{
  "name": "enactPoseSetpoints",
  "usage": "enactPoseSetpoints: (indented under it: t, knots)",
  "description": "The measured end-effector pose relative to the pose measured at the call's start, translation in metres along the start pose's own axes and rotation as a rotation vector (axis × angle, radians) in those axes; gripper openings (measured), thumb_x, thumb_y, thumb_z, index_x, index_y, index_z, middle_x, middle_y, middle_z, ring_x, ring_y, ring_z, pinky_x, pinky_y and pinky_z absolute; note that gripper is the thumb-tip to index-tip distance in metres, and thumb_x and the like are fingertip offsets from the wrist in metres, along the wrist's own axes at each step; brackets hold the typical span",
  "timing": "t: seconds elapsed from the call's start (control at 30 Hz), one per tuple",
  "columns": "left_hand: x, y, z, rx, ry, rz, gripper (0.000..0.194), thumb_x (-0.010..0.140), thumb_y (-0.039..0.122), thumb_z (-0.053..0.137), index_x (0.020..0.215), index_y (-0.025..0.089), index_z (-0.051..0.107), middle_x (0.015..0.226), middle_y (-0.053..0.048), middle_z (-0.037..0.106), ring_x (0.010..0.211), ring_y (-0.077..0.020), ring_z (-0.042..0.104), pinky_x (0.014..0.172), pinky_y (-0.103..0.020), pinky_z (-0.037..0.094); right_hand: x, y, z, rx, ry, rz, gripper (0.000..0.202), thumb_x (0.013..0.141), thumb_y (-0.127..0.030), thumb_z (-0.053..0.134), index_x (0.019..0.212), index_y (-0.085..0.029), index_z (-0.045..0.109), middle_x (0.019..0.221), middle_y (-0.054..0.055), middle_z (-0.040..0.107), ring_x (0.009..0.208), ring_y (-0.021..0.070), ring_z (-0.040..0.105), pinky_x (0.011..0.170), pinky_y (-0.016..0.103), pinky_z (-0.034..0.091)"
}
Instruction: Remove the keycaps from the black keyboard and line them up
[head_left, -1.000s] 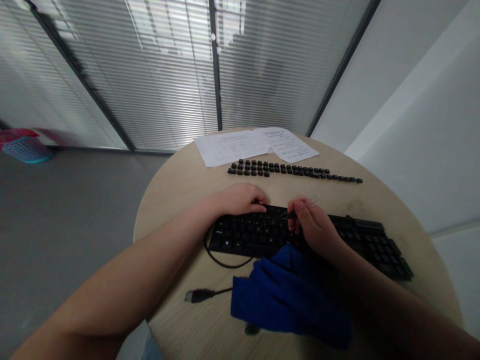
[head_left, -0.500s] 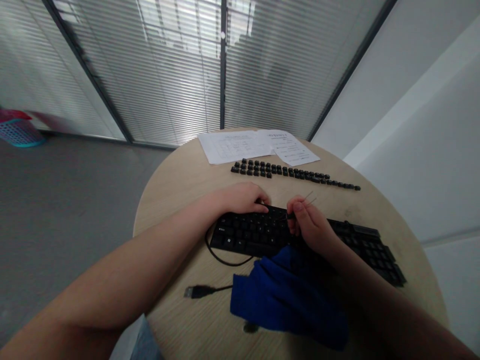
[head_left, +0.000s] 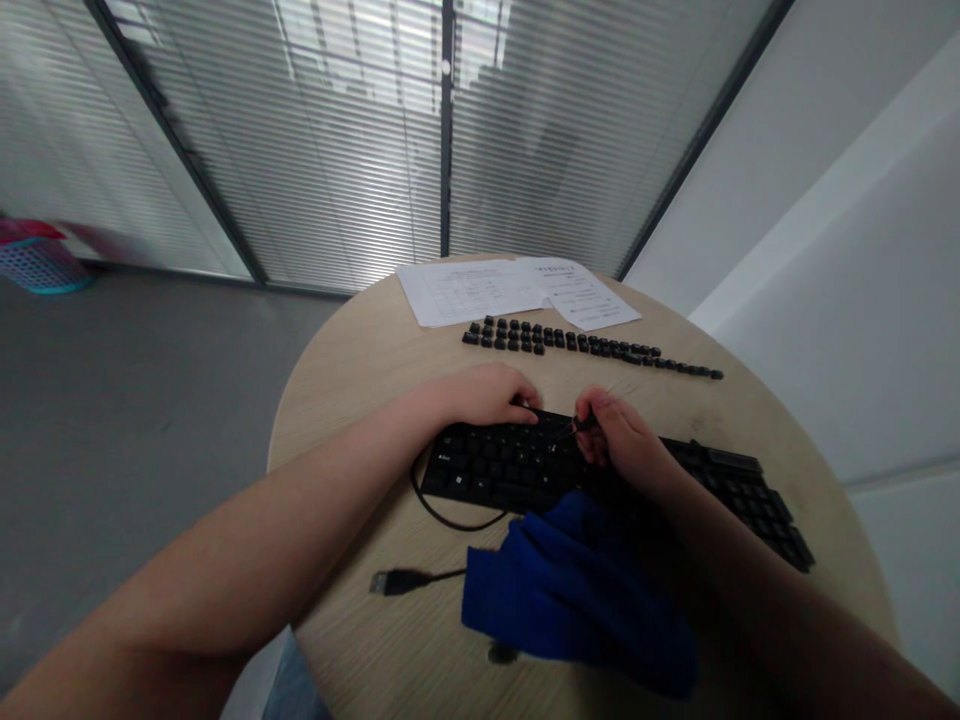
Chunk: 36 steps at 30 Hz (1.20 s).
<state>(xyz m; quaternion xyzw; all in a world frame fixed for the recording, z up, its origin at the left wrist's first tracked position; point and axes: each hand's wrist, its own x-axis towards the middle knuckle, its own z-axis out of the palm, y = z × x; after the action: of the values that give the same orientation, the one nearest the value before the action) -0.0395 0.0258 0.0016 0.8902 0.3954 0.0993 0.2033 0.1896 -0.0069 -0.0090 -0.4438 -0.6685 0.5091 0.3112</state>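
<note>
A black keyboard (head_left: 495,462) lies on the round wooden table. My left hand (head_left: 491,395) grips its far edge, thumb on top and fingers curled over the back. Pinched in my right hand (head_left: 611,430) is a thin wire keycap puller (head_left: 568,431), its tip pointing down-left over the keys in the middle of the keyboard. My fingers partly cover the tool. Beyond the keyboard, several loose black keycaps (head_left: 559,340) stand in slanting rows.
Two printed paper sheets (head_left: 472,290) lie at the table's far side. Nearer me are a crumpled blue cloth (head_left: 555,600) and the USB plug (head_left: 397,581) with its black cable. A blue-and-red basket (head_left: 45,265) stands on the floor at left, and blinds (head_left: 337,150) cover the glass ahead.
My right hand has turned slightly, bringing the puller's tip down toward the keys; the wire ends above the hand show less clearly. My left hand stays in place.
</note>
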Motion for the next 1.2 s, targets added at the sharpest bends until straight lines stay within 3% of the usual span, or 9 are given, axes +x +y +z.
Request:
enactPoseSetpoints:
  t: [0.2,0.6,1.03,1.2]
  knots:
    - [0.0,0.0,-0.001,-0.004,-0.011,0.007,0.022,0.087,0.036,0.061,0.097,0.025,0.076,0.087,-0.003,0.073,0.077,-0.0183,0.062,0.069,-0.03,0.041,-0.004,0.004,0.003,-0.032,-0.019,-0.069,0.048,0.094,-0.067,0.039,0.078,-0.023,0.048,0.055,-0.005,0.049,0.046,0.0116,0.046,0.044,0.023,0.036]
    - [-0.002,0.004,-0.003,-0.037,-0.011,-0.016,0.021,0.086,0.035,0.061,0.095,0.025,0.076,0.084,-0.002,0.072,0.074,-0.0176,0.059,0.071,-0.03,0.04,-0.015,0.011,0.0,-0.258,-0.087,-0.359,0.027,0.098,-0.042,0.046,0.08,-0.023,0.054,0.056,-0.003,0.046,0.051,0.0138,0.042,0.05,0.026,0.032]
    - [-0.002,0.004,-0.003,-0.004,-0.017,-0.019,0.022,0.087,0.036,0.059,0.096,0.022,0.075,0.086,-0.002,0.072,0.076,-0.0162,0.06,0.069,-0.028,0.038,-0.016,0.005,0.002,-0.413,-0.1,-0.564,0.024,0.096,-0.034,0.051,0.077,-0.02,0.055,0.063,-0.003,0.053,0.054,0.0115,0.048,0.054,0.024,0.036]
    - [-0.002,0.003,-0.002,-0.018,-0.018,-0.007,0.023,0.087,0.035,0.059,0.097,0.022,0.075,0.087,-0.002,0.071,0.077,-0.0162,0.059,0.07,-0.027,0.038,-0.016,0.014,0.001,-0.305,-0.017,-0.563,0.027,0.1,-0.037,0.046,0.081,-0.021,0.056,0.058,-0.004,0.051,0.049,0.0108,0.048,0.051,0.024,0.036]
